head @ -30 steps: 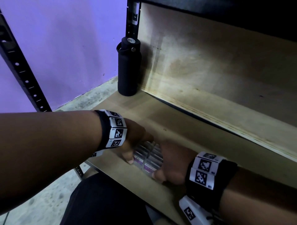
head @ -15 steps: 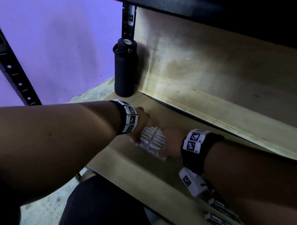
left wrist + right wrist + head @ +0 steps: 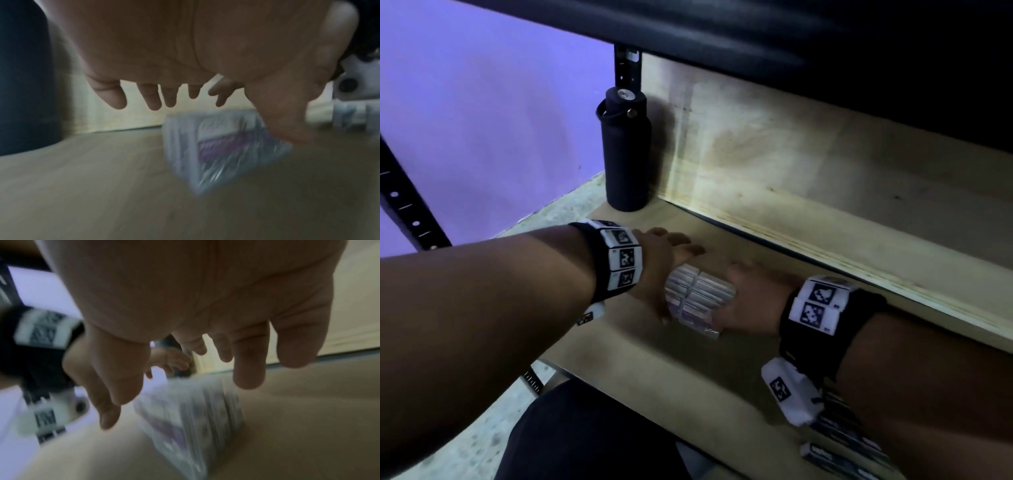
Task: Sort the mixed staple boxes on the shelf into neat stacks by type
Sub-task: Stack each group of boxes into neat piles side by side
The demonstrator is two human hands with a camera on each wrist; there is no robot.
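Note:
A plastic-wrapped block of white and purple staple boxes (image 3: 698, 294) stands on the wooden shelf (image 3: 619, 363), seen blurred in both wrist views. My left hand (image 3: 666, 265) flanks its left side with straight fingers reaching past it; the thumb (image 3: 287, 126) touches the wrap of the block (image 3: 222, 146). My right hand (image 3: 751, 294) lies against the block's right side. In the right wrist view its fingers (image 3: 248, 369) are spread and straight above the block (image 3: 191, 415), not curled round it. Several dark staple boxes (image 3: 839, 442) lie under my right forearm.
A black water bottle (image 3: 625, 150) stands at the shelf's back left corner beside the black upright. A plywood back board (image 3: 825, 164) closes the rear, and a dark shelf hangs overhead. The shelf's front edge runs just above my dark-clad knee (image 3: 585, 438).
Both hands moved the white and purple block away from the front edge, deeper onto the shelf. Their fingers, curled round it before, now lie straight and spread.

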